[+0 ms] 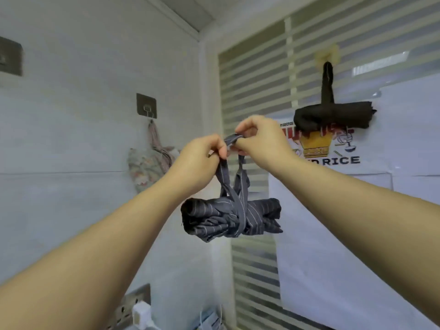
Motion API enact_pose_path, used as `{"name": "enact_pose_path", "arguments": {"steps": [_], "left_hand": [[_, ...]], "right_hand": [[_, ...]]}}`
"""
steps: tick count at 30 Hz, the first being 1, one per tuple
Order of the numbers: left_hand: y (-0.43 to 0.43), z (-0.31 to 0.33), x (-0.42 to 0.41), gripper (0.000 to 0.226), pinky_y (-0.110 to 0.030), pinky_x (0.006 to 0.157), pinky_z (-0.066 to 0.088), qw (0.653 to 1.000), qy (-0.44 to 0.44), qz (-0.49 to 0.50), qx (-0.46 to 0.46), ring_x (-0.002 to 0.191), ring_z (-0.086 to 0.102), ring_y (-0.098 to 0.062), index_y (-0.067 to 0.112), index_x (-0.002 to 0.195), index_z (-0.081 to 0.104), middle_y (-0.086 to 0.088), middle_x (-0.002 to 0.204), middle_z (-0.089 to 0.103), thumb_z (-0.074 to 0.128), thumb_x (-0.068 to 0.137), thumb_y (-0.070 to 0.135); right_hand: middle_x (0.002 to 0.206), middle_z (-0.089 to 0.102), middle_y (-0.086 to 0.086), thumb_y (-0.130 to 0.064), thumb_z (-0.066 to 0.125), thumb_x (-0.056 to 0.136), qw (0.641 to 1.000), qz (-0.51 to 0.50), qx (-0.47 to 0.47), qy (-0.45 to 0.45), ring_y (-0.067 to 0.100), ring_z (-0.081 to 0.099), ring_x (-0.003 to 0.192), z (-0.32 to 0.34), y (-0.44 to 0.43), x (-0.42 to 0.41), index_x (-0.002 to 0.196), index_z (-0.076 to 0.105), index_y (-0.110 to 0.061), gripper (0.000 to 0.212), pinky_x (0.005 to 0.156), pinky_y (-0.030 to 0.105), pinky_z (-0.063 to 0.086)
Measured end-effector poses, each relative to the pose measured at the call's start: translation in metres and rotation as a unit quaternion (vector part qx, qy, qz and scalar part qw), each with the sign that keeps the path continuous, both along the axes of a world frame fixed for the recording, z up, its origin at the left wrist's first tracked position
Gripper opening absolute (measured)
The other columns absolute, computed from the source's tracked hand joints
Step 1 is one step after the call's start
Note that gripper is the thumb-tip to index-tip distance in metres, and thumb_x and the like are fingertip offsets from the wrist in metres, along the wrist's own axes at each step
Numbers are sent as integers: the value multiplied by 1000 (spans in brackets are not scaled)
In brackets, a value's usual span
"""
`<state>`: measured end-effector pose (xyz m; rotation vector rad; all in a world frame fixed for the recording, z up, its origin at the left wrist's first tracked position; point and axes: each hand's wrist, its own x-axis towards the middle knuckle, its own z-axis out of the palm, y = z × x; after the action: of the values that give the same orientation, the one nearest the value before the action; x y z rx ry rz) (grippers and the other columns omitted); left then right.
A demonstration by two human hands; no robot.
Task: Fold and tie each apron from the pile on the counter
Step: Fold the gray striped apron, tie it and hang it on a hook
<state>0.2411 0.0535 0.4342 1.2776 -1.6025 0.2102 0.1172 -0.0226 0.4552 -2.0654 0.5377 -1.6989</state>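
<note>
Both raised before the wall, nearly touching: left grip (202, 156) pinching the strap loop (232, 139) between thumb and curled fingers, right grip (259, 141) pinching the same loop from the other side. Straight below the two grips, hanging clear in the air from that loop, the grey striped apron (231, 219), rolled into a bundle and bound crosswise by its straps. Up and to the right of the right grip, a black apron bundle (333, 117) hung on a pale hook (334, 54) (in front of a poster (342, 160) reading RICE). Left of the left grip, a floral apron (147, 165) on a wall hook (147, 108). Far below the left grip, a wall socket (128, 303) with a white plug (141, 310).
</note>
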Motion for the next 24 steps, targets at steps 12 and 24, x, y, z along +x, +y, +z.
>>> {"name": "enact_pose_path", "arguments": {"steps": [12, 24], "left_hand": [[58, 85, 147, 23, -22, 50, 32, 946, -92, 303, -69, 62, 48, -12, 20, 88, 62, 7, 76, 57, 45, 89, 6], [95, 124, 204, 37, -28, 81, 51, 940, -2, 318, -124, 93, 63, -20, 18, 109, 66, -4, 95, 65, 43, 89, -2]], "right_hand": [[64, 59, -1, 6, 53, 83, 989, 87, -116, -25, 20, 70, 73, 88, 35, 182, 67, 47, -20, 31, 72, 39, 56], [97, 62, 0, -12, 58, 90, 919, 371, 45, 128, 17, 58, 96, 99, 60, 263, 84, 62, -19, 9, 88, 37, 52]]}}
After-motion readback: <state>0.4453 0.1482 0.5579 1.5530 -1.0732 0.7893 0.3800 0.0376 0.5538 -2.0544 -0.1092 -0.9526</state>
